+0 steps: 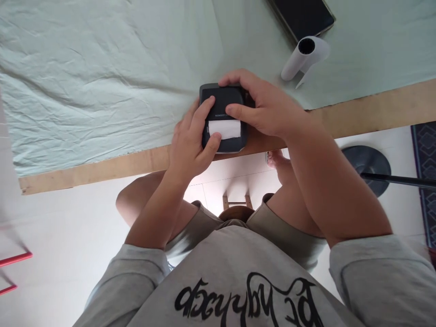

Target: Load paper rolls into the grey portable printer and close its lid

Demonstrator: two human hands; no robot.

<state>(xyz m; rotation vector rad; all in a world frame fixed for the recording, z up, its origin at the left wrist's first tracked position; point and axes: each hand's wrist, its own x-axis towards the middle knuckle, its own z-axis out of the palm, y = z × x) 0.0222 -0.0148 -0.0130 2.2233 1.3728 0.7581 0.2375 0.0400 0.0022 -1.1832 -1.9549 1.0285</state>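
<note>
A small dark printer-like device (223, 101) rests at the table's near edge, with a strip of white paper (230, 129) showing across its front part. My left hand (194, 136) grips its left side, the thumb touching the paper and a finger lying on the dark top. Around the right and far side wraps my right hand (262, 104), its thumb on the top and its other fingers over the far edge. To the right, a loose white paper roll (296, 61) with a dark core opening lies partly unrolled on the cloth.
A pale green cloth (102, 81) covers the table, whose wooden edge (95, 170) runs across the view. A black flat object (303, 16) lies at the far right. Below are my legs, a wooden stool (237, 212) and a round black base (368, 165) with a pole.
</note>
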